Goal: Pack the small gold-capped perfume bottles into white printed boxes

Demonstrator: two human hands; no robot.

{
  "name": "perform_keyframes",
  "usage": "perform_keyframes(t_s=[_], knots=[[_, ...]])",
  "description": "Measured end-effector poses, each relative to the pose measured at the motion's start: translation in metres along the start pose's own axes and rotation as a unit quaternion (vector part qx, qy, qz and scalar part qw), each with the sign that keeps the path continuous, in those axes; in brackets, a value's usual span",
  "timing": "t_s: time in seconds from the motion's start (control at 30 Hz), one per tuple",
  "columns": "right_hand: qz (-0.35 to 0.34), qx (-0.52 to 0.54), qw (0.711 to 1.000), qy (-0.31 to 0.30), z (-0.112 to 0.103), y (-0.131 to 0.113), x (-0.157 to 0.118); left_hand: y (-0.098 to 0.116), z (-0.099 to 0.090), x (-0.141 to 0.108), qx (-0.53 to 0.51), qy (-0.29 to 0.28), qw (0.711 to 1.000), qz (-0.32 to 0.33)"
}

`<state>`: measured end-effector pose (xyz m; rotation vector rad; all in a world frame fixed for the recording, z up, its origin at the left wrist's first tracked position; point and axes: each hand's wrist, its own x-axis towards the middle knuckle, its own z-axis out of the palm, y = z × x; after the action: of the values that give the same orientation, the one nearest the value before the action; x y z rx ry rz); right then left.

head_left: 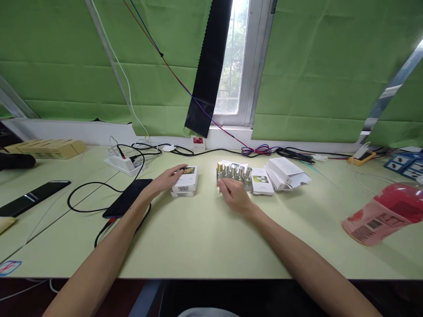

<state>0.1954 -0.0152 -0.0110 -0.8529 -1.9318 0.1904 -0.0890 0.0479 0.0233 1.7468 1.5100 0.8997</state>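
Two small white boxes (183,188) are stacked on the table, the upper one printed with a yellow picture. My left hand (169,177) rests at their left side, its fingertips on the top box. Several small glass bottles (234,171) with gold and silver caps stand in a row to the right. At the front of that row is my right hand (234,193), its fingers curled in by the leftmost bottle; what they hold, if anything, is hidden. A flat white box (262,182) with a green picture lies right of the bottles, beside an opened white carton (286,174).
A dark phone (127,198) with a cable lies left of the boxes, near a white power strip (124,164). Another phone (33,197) is farther left. A pink-labelled container (380,215) stands at right. Cables run along the wall.
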Motion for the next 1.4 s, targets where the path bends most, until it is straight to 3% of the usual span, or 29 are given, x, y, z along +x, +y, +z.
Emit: perform_keyframes(t_s=[0.17, 0.3, 0.37, 0.43, 0.53, 0.6, 0.67, 0.7, 0.8, 0.87, 0.97, 1.03, 1.17, 1.4], knots=[[-0.014, -0.078, 0.994, 0.079, -0.012, 0.001, 0.006, 0.000, -0.002, -0.001, -0.052, 0.002, 0.999, 0.007], [-0.030, -0.114, 0.977, 0.177, -0.027, 0.009, 0.012, 0.001, -0.004, 0.000, 0.003, 0.012, 0.999, 0.033], [-0.037, -0.133, 0.963, 0.231, -0.036, 0.016, 0.014, 0.004, -0.005, -0.001, 0.070, 0.061, 0.995, 0.046], [-0.041, -0.143, 0.949, 0.276, -0.043, 0.023, 0.016, 0.010, -0.004, -0.005, 0.130, 0.156, 0.976, 0.079], [-0.018, -0.168, 0.933, 0.319, -0.049, 0.034, 0.019, 0.023, 0.005, -0.016, 0.155, 0.286, 0.927, 0.188], [-0.006, -0.174, 0.929, 0.326, -0.052, 0.041, 0.020, 0.035, 0.018, -0.027, 0.155, 0.326, 0.899, 0.250], [0.010, -0.176, 0.929, 0.325, -0.053, 0.047, 0.020, 0.045, 0.037, -0.040, 0.143, 0.299, 0.900, 0.283], [0.020, -0.175, 0.932, 0.315, -0.053, 0.050, 0.019, 0.049, 0.049, -0.047, 0.141, 0.256, 0.910, 0.295], [0.052, -0.182, 0.941, 0.280, -0.054, 0.056, 0.016, 0.054, 0.086, -0.065, 0.142, 0.055, 0.928, 0.340], [0.082, -0.190, 0.942, 0.263, -0.052, 0.059, 0.013, 0.052, 0.107, -0.074, 0.152, -0.055, 0.913, 0.375], [0.119, -0.184, 0.947, 0.233, -0.048, 0.061, 0.011, 0.047, 0.124, -0.081, 0.168, -0.122, 0.893, 0.398], [0.130, -0.175, 0.953, 0.211, -0.045, 0.062, 0.009, 0.045, 0.125, -0.081, 0.167, -0.127, 0.898, 0.386], [0.129, -0.163, 0.960, 0.187, -0.042, 0.063, 0.007, 0.044, 0.113, -0.074, 0.158, -0.084, 0.918, 0.353], [0.116, -0.139, 0.967, 0.179, -0.042, 0.062, 0.004, 0.043, 0.101, -0.069, 0.171, -0.060, 0.920, 0.348]])
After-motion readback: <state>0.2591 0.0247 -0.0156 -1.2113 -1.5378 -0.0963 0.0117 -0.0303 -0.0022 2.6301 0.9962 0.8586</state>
